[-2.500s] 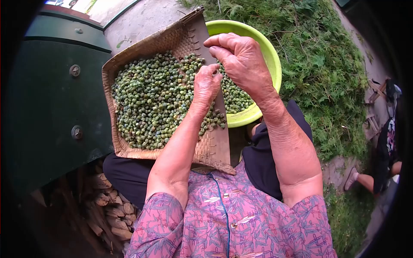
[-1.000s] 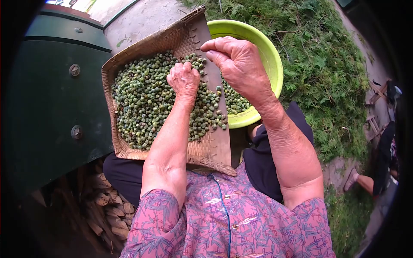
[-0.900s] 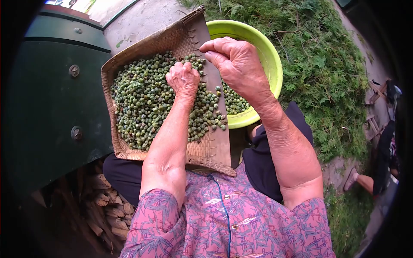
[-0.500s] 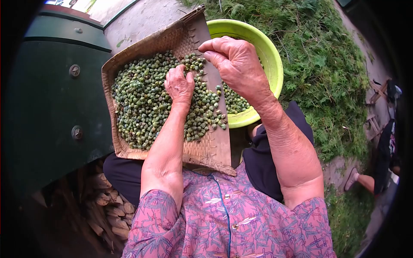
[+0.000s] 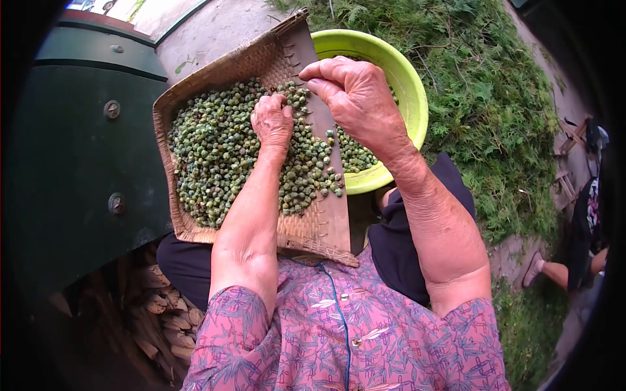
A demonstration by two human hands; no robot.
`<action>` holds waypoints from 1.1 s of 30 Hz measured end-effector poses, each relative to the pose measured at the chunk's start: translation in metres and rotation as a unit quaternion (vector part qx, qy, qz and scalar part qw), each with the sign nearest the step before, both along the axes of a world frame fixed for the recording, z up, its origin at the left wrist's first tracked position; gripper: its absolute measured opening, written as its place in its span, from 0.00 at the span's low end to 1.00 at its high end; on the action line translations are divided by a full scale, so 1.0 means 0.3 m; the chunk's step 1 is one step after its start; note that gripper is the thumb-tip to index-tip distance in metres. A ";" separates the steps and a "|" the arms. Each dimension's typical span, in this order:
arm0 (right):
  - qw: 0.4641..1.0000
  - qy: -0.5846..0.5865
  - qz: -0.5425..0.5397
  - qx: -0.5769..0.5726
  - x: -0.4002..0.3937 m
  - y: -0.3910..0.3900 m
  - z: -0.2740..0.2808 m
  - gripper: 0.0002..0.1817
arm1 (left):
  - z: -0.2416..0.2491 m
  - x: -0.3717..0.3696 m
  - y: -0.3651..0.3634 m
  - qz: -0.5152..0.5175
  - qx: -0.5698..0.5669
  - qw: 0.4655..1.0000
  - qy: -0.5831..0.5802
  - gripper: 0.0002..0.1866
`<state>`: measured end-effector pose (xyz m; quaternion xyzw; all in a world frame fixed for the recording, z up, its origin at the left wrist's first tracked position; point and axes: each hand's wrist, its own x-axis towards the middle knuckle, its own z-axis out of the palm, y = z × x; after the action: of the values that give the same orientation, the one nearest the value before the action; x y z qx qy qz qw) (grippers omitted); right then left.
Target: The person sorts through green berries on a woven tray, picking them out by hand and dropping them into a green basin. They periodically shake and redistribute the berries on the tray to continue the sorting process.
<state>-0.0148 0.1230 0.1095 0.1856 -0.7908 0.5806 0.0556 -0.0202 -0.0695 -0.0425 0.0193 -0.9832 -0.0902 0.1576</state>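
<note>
A woven winnowing basket point(image 5: 303, 229) lies across the lap, heaped with small round green fruits or cones point(image 5: 215, 153). Into the upper right of that heap reaches my left hand point(image 5: 272, 122), its fingers curled together and the tips hidden among the green pieces. My right hand point(image 5: 362, 98) hovers above the basket's flat right edge, thumb and forefinger in a pinch; whatever is between them is too small to see. Under that edge stands a yellow-green plastic basin point(image 5: 413, 98) with more of the same green pieces inside, partly covered by the right hand and forearm.
Cut evergreen branches point(image 5: 495, 130) are piled on the right. A dark green metal door or panel point(image 5: 72, 156) stands on the left, with split firewood point(image 5: 160, 326) below it. Another person's leg point(image 5: 554, 275) shows at the far right.
My left hand has shifted slightly up the heap, its fingers more curled. The right hand keeps its pinch in nearly the same place.
</note>
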 end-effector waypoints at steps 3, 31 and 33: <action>1.000 -0.003 -0.006 0.004 -0.004 -0.001 0.000 0.09 | 0.016 0.017 -0.009 0.046 0.436 0.896 -0.071 0.14; 0.992 0.041 0.017 0.116 0.049 -0.071 -0.115 0.10 | 0.341 0.263 0.157 0.032 0.678 0.734 -0.011 0.07; 0.987 0.072 0.008 0.146 0.046 -0.069 -0.124 0.10 | 0.331 0.290 0.152 0.046 0.657 0.751 -0.037 0.07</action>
<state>-0.0011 0.1024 0.0722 0.2394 -0.8594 0.4445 0.0805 0.0667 -0.0240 0.0569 0.1665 -0.6844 -0.7061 0.0733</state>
